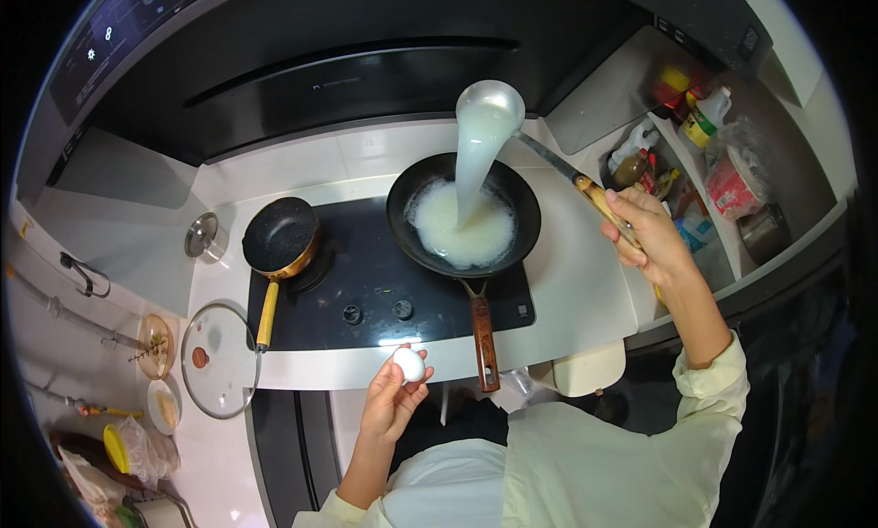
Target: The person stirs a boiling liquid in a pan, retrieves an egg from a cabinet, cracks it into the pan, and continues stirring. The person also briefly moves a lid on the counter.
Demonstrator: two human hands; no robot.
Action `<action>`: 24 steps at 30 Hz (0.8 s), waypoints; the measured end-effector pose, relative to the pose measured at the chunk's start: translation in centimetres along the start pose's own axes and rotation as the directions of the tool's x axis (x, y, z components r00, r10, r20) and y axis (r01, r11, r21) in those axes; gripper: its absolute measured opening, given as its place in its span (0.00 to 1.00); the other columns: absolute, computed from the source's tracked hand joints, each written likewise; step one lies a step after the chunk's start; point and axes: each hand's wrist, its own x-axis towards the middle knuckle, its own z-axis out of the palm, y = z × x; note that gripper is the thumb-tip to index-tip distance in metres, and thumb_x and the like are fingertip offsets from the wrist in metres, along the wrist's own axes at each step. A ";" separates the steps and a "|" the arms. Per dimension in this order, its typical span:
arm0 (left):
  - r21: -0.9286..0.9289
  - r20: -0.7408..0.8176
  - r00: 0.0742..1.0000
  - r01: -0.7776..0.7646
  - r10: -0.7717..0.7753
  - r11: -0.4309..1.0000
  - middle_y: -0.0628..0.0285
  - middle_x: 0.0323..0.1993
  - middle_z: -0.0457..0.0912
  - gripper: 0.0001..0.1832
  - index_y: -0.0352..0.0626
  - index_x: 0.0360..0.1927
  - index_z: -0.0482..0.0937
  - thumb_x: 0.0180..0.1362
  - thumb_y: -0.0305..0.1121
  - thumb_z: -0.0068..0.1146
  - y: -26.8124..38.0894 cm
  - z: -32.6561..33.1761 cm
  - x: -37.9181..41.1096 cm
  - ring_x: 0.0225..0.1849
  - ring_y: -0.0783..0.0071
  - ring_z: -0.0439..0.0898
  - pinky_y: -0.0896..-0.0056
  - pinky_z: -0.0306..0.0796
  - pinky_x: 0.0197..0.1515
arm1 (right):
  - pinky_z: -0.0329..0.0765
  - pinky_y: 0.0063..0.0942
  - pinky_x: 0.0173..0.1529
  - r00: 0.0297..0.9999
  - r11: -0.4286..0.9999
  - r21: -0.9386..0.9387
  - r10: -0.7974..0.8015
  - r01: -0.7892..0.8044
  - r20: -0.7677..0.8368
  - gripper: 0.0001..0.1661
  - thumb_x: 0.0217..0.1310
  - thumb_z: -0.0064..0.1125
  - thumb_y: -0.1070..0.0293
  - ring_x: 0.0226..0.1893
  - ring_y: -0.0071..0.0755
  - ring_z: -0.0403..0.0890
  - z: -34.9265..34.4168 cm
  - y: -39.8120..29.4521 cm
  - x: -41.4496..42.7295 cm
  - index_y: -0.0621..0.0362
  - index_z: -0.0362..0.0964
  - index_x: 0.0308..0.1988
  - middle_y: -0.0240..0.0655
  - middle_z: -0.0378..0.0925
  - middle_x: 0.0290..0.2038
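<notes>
My right hand grips the wooden handle of a metal ladle, raised above a dark wok. A pale, milky liquid streams from the tilted ladle into the wok, where more of it lies in a frothy pool. The wok stands over the right side of a black glass hob, its brown wooden handle towards me. In my left hand is a white egg, which looks whole, held in front of the hob's near edge.
A small dark pan with a yellow handle stands on the hob's left. Beside it are a lidded metal pot and a glass lid. Plates stand further left. Bottles fill a right-hand shelf. The range hood overhangs the back.
</notes>
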 end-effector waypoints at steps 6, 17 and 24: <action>-0.010 0.010 1.000 0.013 -0.013 1.000 0.50 0.59 0.74 0.24 0.43 0.66 0.63 0.70 0.40 0.49 -0.2 0.2 0.2 0.53 0.61 0.80 0.68 0.81 0.47 | 0.59 0.25 0.17 0.971 0.914 -0.358 -0.230 0.192 -0.066 0.16 0.69 0.56 0.59 0.12 0.18 0.64 -0.7 4.7 1.9 0.60 0.63 0.42 0.30 0.71 0.21; -0.007 -0.010 1.000 0.002 -0.002 1.000 0.51 0.59 0.74 0.24 0.43 0.65 0.64 0.69 0.40 0.50 0.0 0.0 -0.1 0.52 0.61 0.80 0.70 0.81 0.46 | 0.74 0.54 0.37 0.931 0.427 -0.885 -0.365 0.185 0.018 0.15 0.68 0.52 0.63 0.32 0.68 0.80 0.9 15.4 5.8 0.62 0.59 0.43 0.58 0.78 0.28; -0.008 -0.032 0.999 -0.017 0.017 1.000 0.50 0.59 0.74 0.24 0.43 0.65 0.64 0.69 0.40 0.50 -0.1 -0.1 -0.3 0.52 0.61 0.80 0.69 0.80 0.46 | 0.67 0.36 0.18 0.994 0.894 -0.438 0.068 -0.097 -0.081 0.16 0.71 0.50 0.58 0.13 0.38 0.72 4.4 18.4 7.7 0.61 0.62 0.38 0.43 0.76 0.24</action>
